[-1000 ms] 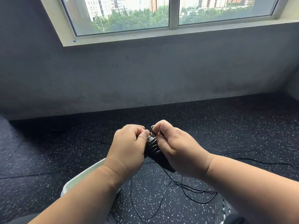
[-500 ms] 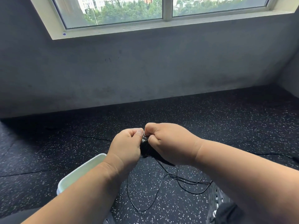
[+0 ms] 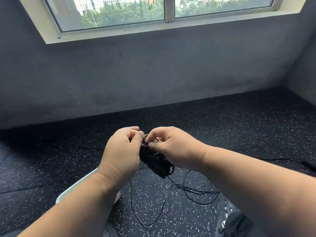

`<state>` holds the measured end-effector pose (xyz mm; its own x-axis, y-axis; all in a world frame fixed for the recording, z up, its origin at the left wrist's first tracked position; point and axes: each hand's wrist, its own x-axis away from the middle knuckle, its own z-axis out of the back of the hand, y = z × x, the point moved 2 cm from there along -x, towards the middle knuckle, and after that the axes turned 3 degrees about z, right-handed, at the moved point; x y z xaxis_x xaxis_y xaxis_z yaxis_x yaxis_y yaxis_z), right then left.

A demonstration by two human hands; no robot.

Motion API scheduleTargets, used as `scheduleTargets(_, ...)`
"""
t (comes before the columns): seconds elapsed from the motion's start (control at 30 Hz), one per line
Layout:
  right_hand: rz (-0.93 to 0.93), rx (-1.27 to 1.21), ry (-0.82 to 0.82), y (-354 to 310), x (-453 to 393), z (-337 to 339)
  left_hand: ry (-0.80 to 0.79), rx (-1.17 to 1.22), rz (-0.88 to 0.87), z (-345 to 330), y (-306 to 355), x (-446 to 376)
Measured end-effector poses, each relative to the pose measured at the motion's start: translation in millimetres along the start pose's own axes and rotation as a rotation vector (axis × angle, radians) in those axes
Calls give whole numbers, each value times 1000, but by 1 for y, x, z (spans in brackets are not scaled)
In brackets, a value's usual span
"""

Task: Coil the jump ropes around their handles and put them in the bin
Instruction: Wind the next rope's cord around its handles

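2 hands, left hand (image 3: 122, 152) and right hand (image 3: 172, 147), still pinching handles (image 3: 154, 161); rope coil now exposed.

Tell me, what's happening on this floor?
A person is winding a thin black jump rope cord around its black handles. The left hand grips the bundle; the right hand pinches near its top end. Loose cord lies on the speckled black rubber floor. A pale green plastic bin waits beside.

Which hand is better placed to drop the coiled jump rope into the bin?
Probably the left hand. The white bin lies below its forearm, on that side, and it already grips the coiled handles. The right hand pinches the top end and sits farther from the bin.
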<state>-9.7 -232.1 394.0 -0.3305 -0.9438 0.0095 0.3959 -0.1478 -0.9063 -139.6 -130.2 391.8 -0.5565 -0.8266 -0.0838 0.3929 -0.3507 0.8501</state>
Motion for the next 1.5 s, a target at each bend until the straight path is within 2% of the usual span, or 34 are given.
scheduleTargets(0.13, 40, -75, 59, 1, 2, -4, -157, 81, 21, 3, 2, -3)
scheduleTargets(0.27, 47, 103, 38, 5, 5, -9, -391, 123, 121, 6, -7, -1)
scheduleTargets(0.37, 93, 208, 45, 5, 6, -12, -423, 120, 188, 9, -18, -5)
scheduleTargets(0.57, 145, 209, 46, 4, 7, -16, -483, 102, 296, 5, -28, -2)
scheduleTargets(0.77, 59, 68, 20, 7, 6, -17, -396, 326, 350, 4, -28, -5)
scheduleTargets(0.97, -37, 241, -85, 3, 4, -11, -323, 485, 396, -2, -27, -2)
scheduleTargets(1.03, -80, 260, -141, 4, 4, -9, -383, 454, 367, -6, -25, 2)
scheduleTargets(1.1, -90, 252, -163, 7, 4, -8, -357, 407, 362, -8, -27, 1)
scheduleTargets(1.27, 1, 153, -18, 12, 8, -14, -318, 307, 325, -1, -32, -10)
scheduleTargets(1.37, -9, -33, 76, 17, 5, -14, -245, 173, 188, 2, -22, -9)
scheduleTargets(1.5, -89, -249, 47, 26, 3, -15, -104, -25, 2, 2, -15, -6)
